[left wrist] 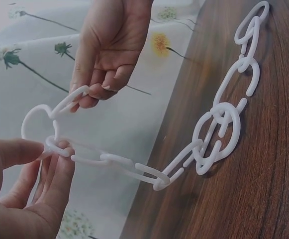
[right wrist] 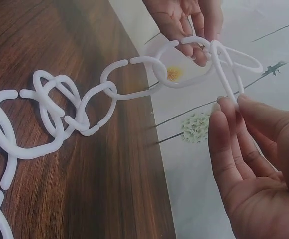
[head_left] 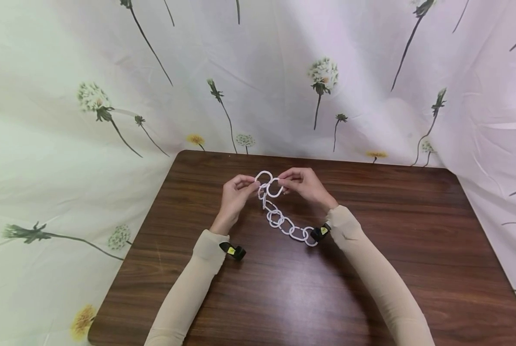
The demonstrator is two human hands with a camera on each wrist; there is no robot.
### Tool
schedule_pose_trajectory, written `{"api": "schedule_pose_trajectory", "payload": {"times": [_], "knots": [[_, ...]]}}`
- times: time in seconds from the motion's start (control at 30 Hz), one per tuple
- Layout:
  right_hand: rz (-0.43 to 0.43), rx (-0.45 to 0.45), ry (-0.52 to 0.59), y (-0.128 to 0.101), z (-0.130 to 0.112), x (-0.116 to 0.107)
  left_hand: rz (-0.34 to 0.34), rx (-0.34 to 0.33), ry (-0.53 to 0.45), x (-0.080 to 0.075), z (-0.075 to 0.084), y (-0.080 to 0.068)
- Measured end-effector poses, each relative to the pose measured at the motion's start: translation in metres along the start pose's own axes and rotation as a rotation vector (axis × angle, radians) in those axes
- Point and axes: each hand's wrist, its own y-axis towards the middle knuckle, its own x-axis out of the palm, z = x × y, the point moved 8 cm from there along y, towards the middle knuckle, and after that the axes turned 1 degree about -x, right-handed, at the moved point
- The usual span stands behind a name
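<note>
A chain of white plastic links [right wrist: 35, 153] runs between the hands and down onto the brown table. In the head view, the left hand [head_left: 235, 198] pinches links at the chain's raised end between thumb and fingers. Opposite it, the right hand [head_left: 306, 186] holds the edge of an oval end link [right wrist: 224, 75] between thumb and fingertips. Several links have a small gap in their ring, visible in both wrist views. The lower part of the chain lies on the table, its far end beside the right wrist, partly hidden by the strapped camera there.
The dark wood-grain table [head_left: 275, 293] has rounded corners. Behind and beside it hangs a pale cloth [head_left: 262, 62] printed with dandelions. Black wrist cameras [head_left: 239, 253] are strapped over the beige sleeves [head_left: 372, 262].
</note>
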Motion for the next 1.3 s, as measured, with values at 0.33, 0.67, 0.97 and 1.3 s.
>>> {"api": "schedule_pose_trajectory", "payload": {"times": [0.33,0.67,0.97,1.3], "knots": [[0.001,-0.015,0.022,-0.002,-0.002,0.001,-0.001,0.004,0.006,0.001,0.001,-0.002],[-0.001,-0.003,0.089,0.001,0.0,0.004,-0.039,0.025,-0.01,0.006,0.003,-0.005],[0.042,-0.024,0.091,0.004,-0.01,-0.002,-0.033,0.017,-0.012,0.004,0.001,-0.006],[0.081,-0.004,0.114,0.006,-0.015,-0.009,0.0,0.011,0.006,0.001,-0.002,-0.007]]}}
